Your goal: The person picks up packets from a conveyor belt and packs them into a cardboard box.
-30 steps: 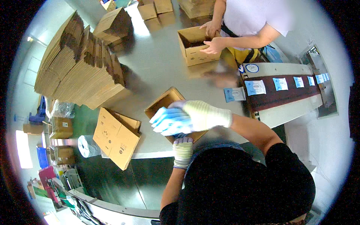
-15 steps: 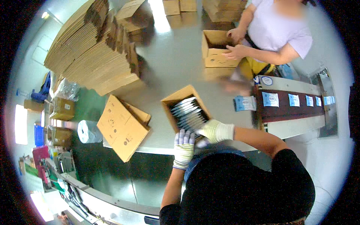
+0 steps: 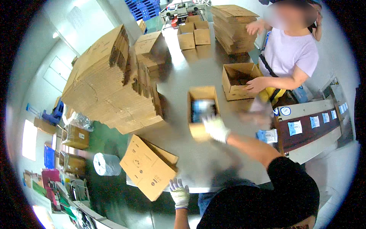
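My right hand (image 3: pixel 216 129), in a white knit glove, is at the near right edge of an open cardboard box (image 3: pixel 202 131) standing on the table. Its fingers are smeared by motion, so their grip on the box cannot be made out. Inside the box lie blue and white packets (image 3: pixel 203 108), also blurred. My left hand (image 3: pixel 180 194), gloved too, is beside the table's front edge with its fingers spread and nothing held. Just beyond those fingertips are flattened cardboard boxes (image 3: pixel 148 168), sticking out over the edge.
At the far right a co-worker has one hand on another open box (image 3: pixel 242 82). A conveyor (image 3: pixel 309 128) on the right carries several packets; one packet (image 3: pixel 267 135) lies at its end. Tall stacks of flat cartons (image 3: pixel 110 87) fill the left side. A white roll (image 3: pixel 106 164) stands beyond the table.
The box with packets has slid away from me across the table, my right hand moving with it. My left hand has left the box and moved left. The view has tilted up.
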The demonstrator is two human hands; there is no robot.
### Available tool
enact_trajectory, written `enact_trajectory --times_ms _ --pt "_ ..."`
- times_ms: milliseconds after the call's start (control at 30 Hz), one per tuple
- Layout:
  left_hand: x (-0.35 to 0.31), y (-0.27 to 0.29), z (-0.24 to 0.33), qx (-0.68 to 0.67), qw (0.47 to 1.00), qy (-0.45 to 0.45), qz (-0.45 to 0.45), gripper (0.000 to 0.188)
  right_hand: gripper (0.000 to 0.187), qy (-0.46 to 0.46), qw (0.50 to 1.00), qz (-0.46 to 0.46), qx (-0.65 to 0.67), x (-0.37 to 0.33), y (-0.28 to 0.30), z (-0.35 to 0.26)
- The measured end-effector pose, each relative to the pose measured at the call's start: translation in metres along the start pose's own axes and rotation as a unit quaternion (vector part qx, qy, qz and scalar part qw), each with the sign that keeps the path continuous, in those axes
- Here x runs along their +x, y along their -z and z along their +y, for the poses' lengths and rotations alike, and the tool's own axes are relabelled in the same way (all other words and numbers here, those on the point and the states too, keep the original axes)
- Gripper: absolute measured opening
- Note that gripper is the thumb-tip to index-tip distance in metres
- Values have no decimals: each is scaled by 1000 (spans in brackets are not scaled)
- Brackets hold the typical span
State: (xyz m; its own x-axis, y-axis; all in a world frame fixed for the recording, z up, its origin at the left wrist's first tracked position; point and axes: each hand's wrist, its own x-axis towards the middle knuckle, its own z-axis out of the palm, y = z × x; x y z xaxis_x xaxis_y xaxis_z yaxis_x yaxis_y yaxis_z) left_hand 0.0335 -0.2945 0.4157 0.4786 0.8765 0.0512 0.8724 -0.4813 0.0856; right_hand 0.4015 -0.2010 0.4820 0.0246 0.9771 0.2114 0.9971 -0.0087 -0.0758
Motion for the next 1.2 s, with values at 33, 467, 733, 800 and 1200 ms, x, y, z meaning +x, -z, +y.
enact_trajectory --times_ms 33,467,733,800,1200 --pt "5 -1 -10 39 999 1 -34 57 44 -59 997 -1 -51 53 3 18" --pt "54 -45 -94 119 992 4 -45 57 39 126 948 -235 174 -77 -16 -61" --pt "91 -71 -81 31 999 13 -29 61 39 -50 905 -342 247 -247 -63 23" --pt "88 -105 -108 83 997 -1 -8 63 38 -57 915 -327 231 -244 -46 23" --pt "26 182 137 98 934 -181 293 24 43 -66 910 -173 370 -293 6 66"
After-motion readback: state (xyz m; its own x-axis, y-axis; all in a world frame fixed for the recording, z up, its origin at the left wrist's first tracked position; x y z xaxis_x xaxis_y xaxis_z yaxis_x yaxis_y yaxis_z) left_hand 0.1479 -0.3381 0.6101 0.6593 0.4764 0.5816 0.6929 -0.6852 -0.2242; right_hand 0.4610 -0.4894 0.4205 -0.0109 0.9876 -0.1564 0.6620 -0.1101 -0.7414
